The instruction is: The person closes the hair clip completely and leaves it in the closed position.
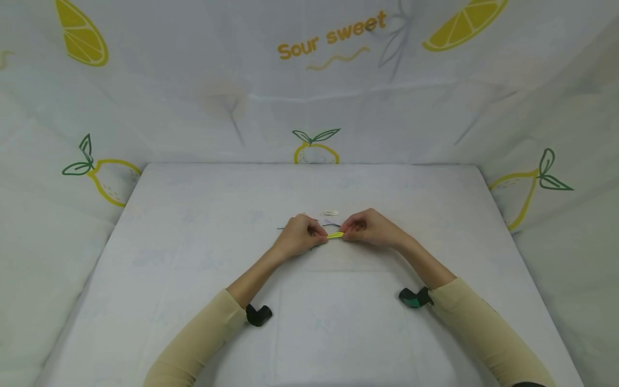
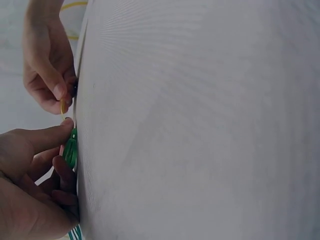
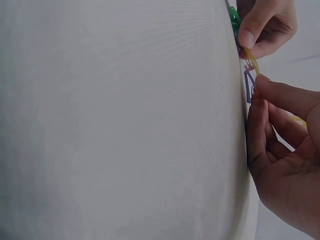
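Note:
A yellow paper clip (image 1: pixel 335 235) spans the gap between both hands, just above the white table. My left hand (image 1: pixel 301 236) pinches its left end between thumb and fingertip. At its other end the right hand (image 1: pixel 371 228) pinches it the same way. In the left wrist view a green paper clip (image 2: pixel 70 152) lies under the left fingers. A blue-purple clip (image 3: pixel 248 89) shows beside the right fingertips in the right wrist view, with a small reddish piece (image 3: pixel 249 65) near it. Fingers partly hide these pieces.
Behind the hands lies a pale paper clip (image 1: pixel 330 213). A thin bluish piece (image 1: pixel 280 228) sticks out left of the left hand. The white table (image 1: pixel 309 322) ends at a lemon-printed cloth (image 1: pixel 217 107) at the back and sides. Black wrist devices (image 1: pixel 259 315) hang by both sleeves.

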Tool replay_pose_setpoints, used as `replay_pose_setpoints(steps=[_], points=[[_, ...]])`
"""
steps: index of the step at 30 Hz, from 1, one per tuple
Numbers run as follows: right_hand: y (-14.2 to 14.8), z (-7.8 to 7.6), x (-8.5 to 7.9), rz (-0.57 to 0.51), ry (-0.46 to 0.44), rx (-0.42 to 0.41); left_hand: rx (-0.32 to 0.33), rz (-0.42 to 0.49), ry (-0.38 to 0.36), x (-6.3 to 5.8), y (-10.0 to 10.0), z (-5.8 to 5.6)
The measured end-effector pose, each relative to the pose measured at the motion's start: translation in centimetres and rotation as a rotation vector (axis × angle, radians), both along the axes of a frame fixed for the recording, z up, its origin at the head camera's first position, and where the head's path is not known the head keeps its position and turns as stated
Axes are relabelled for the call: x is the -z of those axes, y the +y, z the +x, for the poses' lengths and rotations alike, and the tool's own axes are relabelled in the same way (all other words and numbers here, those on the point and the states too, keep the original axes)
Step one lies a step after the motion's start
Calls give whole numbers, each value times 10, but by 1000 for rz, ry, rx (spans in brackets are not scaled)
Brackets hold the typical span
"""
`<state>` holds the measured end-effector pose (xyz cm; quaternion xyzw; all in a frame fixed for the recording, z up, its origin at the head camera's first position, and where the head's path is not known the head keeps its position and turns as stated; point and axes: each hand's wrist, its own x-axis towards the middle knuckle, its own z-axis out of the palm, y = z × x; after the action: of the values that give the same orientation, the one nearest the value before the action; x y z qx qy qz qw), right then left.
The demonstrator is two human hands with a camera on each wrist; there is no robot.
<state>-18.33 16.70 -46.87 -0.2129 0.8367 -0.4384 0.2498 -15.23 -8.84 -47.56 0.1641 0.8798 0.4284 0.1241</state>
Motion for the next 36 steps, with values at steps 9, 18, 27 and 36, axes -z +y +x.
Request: replay_pose_setpoints(steps=[9,18,27,36], points=[[0,1,0,-4,0,9,-12,14,-8,2,0,0],[0,1,2,-8,6,11,-11,16,-14,1,0,0],[1,0,2,-14,-5,13,-6,2,-15,0,0,0],[1,-1,1,-9,-9,13,-3,-4,-2,2,0,-1]])
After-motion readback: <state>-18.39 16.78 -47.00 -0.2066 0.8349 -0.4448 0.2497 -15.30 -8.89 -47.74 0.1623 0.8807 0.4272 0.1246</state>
